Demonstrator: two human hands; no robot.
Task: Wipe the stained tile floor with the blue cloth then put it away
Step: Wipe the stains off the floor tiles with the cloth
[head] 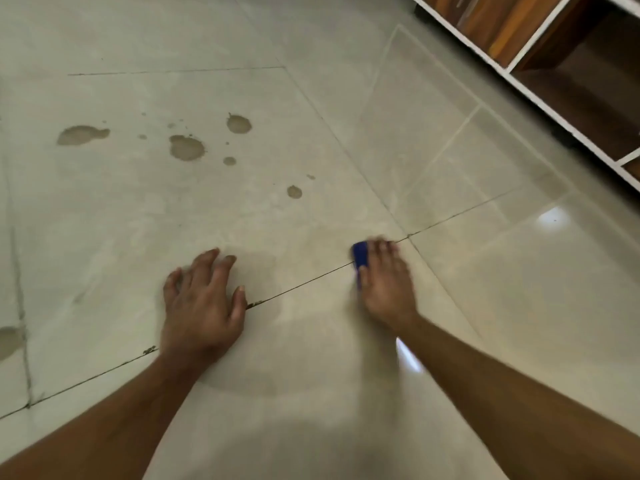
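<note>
My right hand point(386, 282) presses a small blue cloth point(360, 255) flat on the pale tile floor point(450, 306), right on a grout line; the hand is motion-blurred and covers most of the cloth. My left hand point(202, 303) rests flat on the floor with fingers spread, holding nothing. Several brown stains lie on the tile ahead and to the left: a large blot point(186, 147), a round one point(239, 124), an elongated one point(81, 135) and a small spot point(294, 191). Another stain point(8, 341) shows at the left edge.
A white-framed shelf unit with dark wooden compartments point(554, 64) stands at the upper right, its lower edge running diagonally across the floor. Glossy tiles with light reflections lie to the right. A cracked grout line point(20, 306) runs down the left side.
</note>
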